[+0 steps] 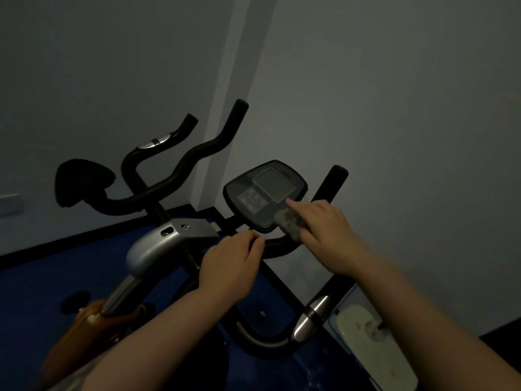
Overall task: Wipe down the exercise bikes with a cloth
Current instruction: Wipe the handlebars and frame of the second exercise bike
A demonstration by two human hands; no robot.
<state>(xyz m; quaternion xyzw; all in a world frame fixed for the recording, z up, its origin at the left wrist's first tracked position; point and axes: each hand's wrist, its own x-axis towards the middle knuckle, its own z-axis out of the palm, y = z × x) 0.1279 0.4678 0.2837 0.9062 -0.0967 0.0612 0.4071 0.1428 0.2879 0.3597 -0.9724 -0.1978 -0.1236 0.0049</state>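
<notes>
A black exercise bike stands in front of me, its console [263,193] with a grey screen tilted up. My right hand [328,231] holds a grey fuzzy cloth [290,222] against the console's lower right edge, forefinger stretched onto the panel. My left hand [234,265] grips the black handlebar [275,246] just below the console, fingers curled over it. The handlebar's right grip rises behind my right hand.
A second bike's black handlebars [180,162] and saddle [81,182] stand to the left, with a silver frame cover [158,244] and orange body [84,325]. A white flat mop head [366,340] lies on the blue floor at lower right. Grey walls are close behind.
</notes>
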